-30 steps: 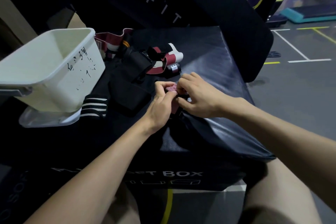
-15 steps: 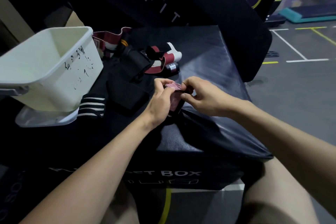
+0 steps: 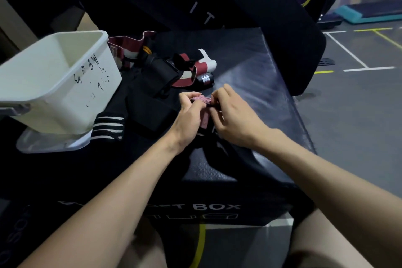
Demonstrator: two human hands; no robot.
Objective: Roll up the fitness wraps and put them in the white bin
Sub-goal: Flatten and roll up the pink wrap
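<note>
Step in hand: you are rolling one pink wrap [image 3: 201,99]; the small coil sits between your two hands, above the black soft box [image 3: 250,76], and a loose tail of it hangs down between your palms.
Left hand [image 3: 188,115]: thumb and fingertips curled, pinching the left end of the coil.
Right hand [image 3: 232,115]: fingers curled, pinching the right side of the coil; the exact finger placement is blurred, so you cannot read more than that.
White bin [image 3: 65,85]: stands tilted at the left of the box, resting on a clear lid [image 3: 50,143]. The part of its inside that shows holds no wrap; the bottom is hidden from this angle, so judge it as probably not yet filled.
Done so far: nothing can be confirmed as delivered. At best, one wrap is partly rolled.
Left to roll, near pile: a maroon-and-white wrap [image 3: 202,65] lies loose beyond your hands, tangled with black straps [image 3: 161,69].
Left to roll, far pile: another maroon band [image 3: 128,47] lies just behind the bin.
Left to roll, near bin: a black piece with white stripes [image 3: 108,126] lies against the bin's base, beside a flat black pad [image 3: 150,113].
Already rolled?: a small dark roll with a white label [image 3: 205,79] sits just beyond your hands; whether it is a finished wrap cannot be told.
Judgement: early in the task. Finish this coil, carry it left to the bin, then work through the pile.
</note>
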